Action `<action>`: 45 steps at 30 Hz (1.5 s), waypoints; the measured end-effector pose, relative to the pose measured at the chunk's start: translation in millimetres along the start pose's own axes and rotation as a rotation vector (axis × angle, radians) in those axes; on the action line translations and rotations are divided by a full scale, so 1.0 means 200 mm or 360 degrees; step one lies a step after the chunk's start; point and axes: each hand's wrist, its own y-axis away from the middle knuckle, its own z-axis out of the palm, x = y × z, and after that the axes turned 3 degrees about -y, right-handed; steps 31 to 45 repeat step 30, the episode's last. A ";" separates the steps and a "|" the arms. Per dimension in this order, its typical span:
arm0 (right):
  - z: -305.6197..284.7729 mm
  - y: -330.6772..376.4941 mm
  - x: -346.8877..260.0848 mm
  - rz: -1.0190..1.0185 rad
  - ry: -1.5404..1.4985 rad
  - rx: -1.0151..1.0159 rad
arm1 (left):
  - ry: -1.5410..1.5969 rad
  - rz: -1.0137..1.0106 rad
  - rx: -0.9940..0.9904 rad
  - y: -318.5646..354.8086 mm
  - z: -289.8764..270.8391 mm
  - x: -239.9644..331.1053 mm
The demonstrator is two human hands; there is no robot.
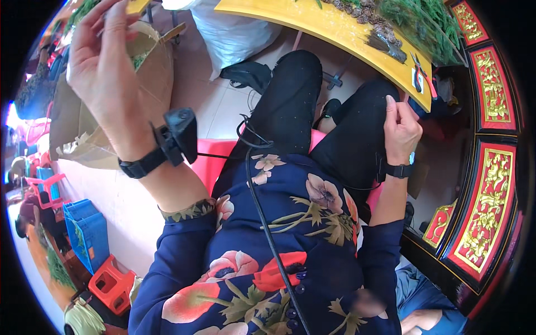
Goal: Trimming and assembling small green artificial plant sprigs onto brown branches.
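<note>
My left hand (106, 75) is raised at the upper left, above a large cardboard box (151, 84). Its fingers are stretched out and partly apart, and nothing shows in them. My right hand (402, 133) hovers over my thigh, just below the near corner of a yellow table (318, 36). Thumb and fingertips are pressed together there; whatever they may hold is too small to make out. Close by on the tabletop lies a cutting tool (417, 75) with dark and red handles. Brown pine cones (365, 14) and green artificial sprigs (421, 19) are heaped farther back.
A white plastic sack (231, 36) and a black bag (248, 75) stand beneath the table. At left are a blue crate (86, 234) and a red stool (111, 283). Carved red-gold panels (484, 209) line the right side, with another person's leg (427, 304) below.
</note>
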 end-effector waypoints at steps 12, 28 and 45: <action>-0.18 0.01 -0.53 0.0032 -0.0800 -0.0642 | -0.0228 -0.0174 -0.0002 0.01 -0.03 0.00; -0.19 0.12 -0.65 -0.0236 -0.1412 -0.0912 | 0.0385 -0.0227 -0.0448 -0.02 0.28 -0.11; -0.22 0.14 -0.63 -0.0081 -0.1460 -0.0849 | 0.0156 -0.0207 -0.0540 -0.03 0.33 -0.14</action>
